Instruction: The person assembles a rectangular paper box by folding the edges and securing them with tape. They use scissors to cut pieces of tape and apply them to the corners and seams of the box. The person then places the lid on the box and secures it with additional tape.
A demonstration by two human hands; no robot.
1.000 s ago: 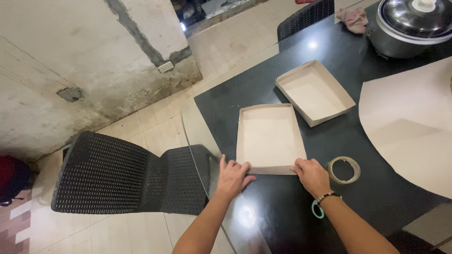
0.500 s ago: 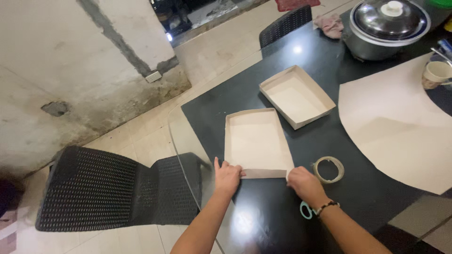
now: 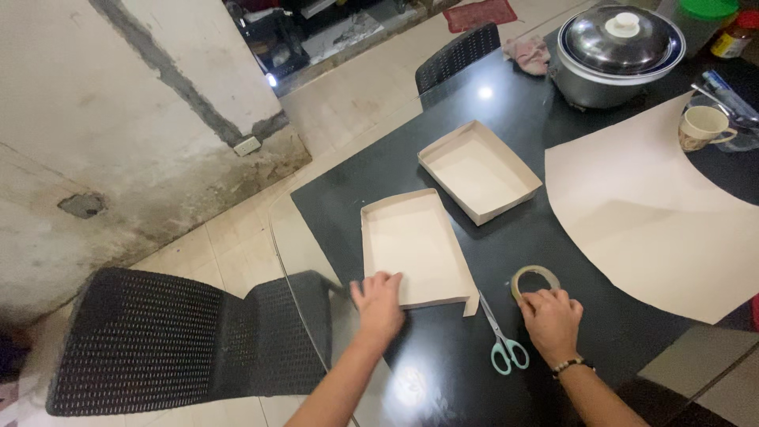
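Observation:
A half-folded paper tray [image 3: 411, 245] lies on the black table [image 3: 553, 237] in front of me, its near wall flattened and one corner flap sticking out. My left hand [image 3: 379, 302] presses flat on the tray's near left corner. My right hand [image 3: 551, 318] rests on a roll of clear tape [image 3: 534, 278] to the right of the tray, fingers curled over its near edge. Scissors with mint-green handles [image 3: 503, 341] lie between my two hands.
A second, finished paper tray [image 3: 478, 169] sits farther back. A large sheet of tan paper [image 3: 656, 213] covers the right side, with a mug [image 3: 701, 126] on it. A lidded steel pot [image 3: 617, 51] stands behind. Black mesh chairs [image 3: 182, 340] flank the table.
My right hand left the tray's near right corner and moved right onto the tape roll, uncovering the scissors. The tray's near wall dropped flat. The view shifted so more of the table shows.

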